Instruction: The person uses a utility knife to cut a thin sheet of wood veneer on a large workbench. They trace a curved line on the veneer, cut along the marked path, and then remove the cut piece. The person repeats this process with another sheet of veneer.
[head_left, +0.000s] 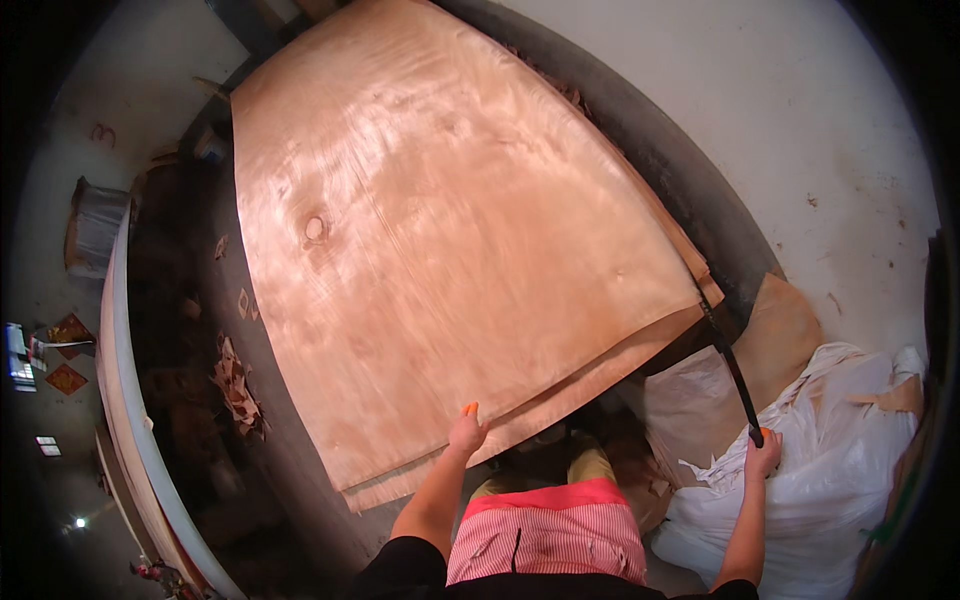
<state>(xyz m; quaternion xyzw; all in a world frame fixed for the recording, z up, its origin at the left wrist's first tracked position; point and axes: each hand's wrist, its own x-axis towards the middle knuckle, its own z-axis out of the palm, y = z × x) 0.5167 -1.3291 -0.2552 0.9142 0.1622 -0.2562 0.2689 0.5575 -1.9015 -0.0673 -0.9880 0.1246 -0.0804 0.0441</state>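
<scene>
A large, thin sheet of pale brown wood veneer (430,250) lies spread before me, with another sheet (560,400) showing beneath its near edge. My left hand (468,430) is at that near edge, orange coverings on its fingertips, its fingers closed on the top veneer; the part below the edge is hidden. To the right, my right hand (763,455) is closed around the end of a long, thin black stick (738,380). The stick's far end meets the right corner of the veneer. Orange also shows on a right fingertip.
White plastic sheeting (800,500) and a brown piece of veneer (785,335) lie at the right by the pale wall (800,150). Torn scraps (235,390) are on the dark floor at left. A tall, curved-looking pale panel edge (125,400) stands farther left.
</scene>
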